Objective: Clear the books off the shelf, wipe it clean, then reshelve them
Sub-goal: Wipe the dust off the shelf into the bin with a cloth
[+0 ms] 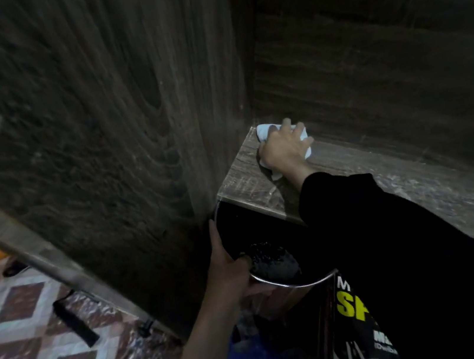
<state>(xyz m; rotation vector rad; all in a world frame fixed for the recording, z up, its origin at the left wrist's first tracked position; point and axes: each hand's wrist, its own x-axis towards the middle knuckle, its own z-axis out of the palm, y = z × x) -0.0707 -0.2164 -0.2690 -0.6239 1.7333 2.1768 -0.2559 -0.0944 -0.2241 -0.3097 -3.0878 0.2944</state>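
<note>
While my right hand [283, 148] presses a bunched white cloth [264, 131] onto the shelf [241, 175], fingers curled over it, my left hand [228, 270] grips the rim of a metal-rimmed bin [296, 284] just below. This looks like the wiping step. A black book with yellow lettering [350, 307] lies beneath my right forearm, off the shelf. Next, I judge, the cloth must sweep the speckled board back toward my elbow.

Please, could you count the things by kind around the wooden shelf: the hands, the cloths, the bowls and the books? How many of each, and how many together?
2 hands: left hand, right hand
1 white crumpled cloth
1 round dark bowl with a metal rim
1 black book cover with yellow letters
Total: 5
</note>
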